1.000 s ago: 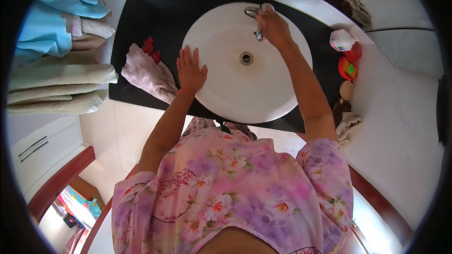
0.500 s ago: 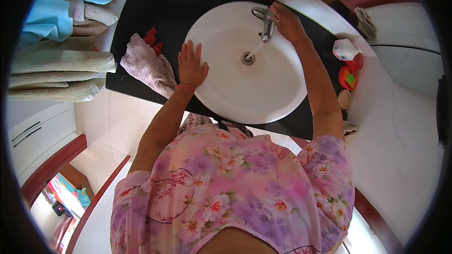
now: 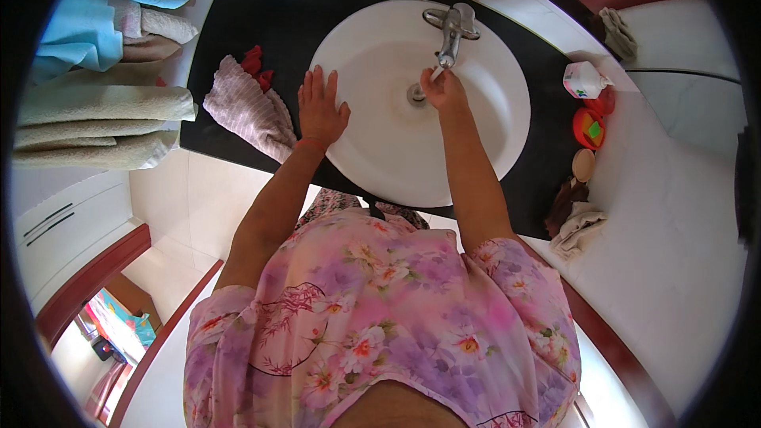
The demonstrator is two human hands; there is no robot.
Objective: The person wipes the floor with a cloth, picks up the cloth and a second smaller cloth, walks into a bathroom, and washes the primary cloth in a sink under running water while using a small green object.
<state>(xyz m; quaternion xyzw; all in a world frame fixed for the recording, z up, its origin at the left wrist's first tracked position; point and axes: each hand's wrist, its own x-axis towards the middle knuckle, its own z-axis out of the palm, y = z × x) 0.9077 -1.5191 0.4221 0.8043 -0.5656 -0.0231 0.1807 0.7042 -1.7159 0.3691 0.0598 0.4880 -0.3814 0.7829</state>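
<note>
A white oval sink (image 3: pixel 380 154) is set in a black counter, with a metal drain (image 3: pixel 416 95) in its bowl. Chrome faucet (image 3: pixel 450 36) stands at its far right rim, and a thin water stream falls from the spout. Under that stream, close to the drain, is my right hand (image 3: pixel 445 92); its fingers look loosely apart, with nothing seen in them. My left hand (image 3: pixel 320 109) lies flat with spread fingers across the sink's left rim and the counter. Beside it rest a pale pink striped towel (image 3: pixel 246 107) and a small red cloth (image 3: pixel 257 70).
Along the counter's right side stand a white bottle (image 3: pixel 583 79), a red container (image 3: pixel 588 128) with something green and yellow, a beige oval item (image 3: pixel 583 165) and crumpled cloths (image 3: pixel 579 230). Several towels (image 3: pixel 103 115) hang at the left. A mirror borders the far right.
My right hand has left the faucet and come down into the running water. The faucet handle now points another way. My left hand has stayed in place.
</note>
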